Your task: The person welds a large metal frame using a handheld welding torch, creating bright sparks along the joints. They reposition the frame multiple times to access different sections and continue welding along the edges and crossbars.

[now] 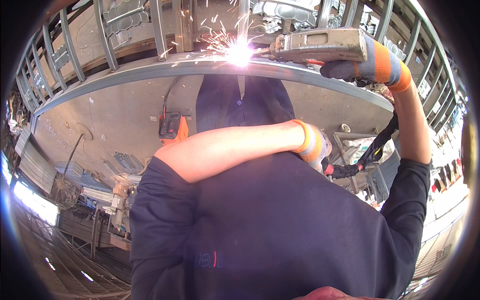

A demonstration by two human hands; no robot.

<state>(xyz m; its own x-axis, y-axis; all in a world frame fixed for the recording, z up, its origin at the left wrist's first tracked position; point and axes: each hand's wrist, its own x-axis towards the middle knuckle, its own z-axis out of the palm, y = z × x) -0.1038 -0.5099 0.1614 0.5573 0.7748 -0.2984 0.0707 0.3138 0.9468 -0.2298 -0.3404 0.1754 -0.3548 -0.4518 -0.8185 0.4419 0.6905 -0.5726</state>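
My right hand, in a grey and orange knit glove, is closed around a boxy grey welding gun. The gun's tip points left into a blinding white glow with flying sparks, where an upright metal bar meets a long metal rail. Glare hides the joint itself. My left forearm crosses in front of my torso. The gloved left hand is beside a black sleeved cable with a red part; its fingers are mostly hidden, so its grip is unclear.
Beyond the rail, more upright bars and ornamental cast panels form a railing. An orange and black box with a lead stands on the floor, left of my legs. Metal stock lies at left, and a metal-framed stand is at right.
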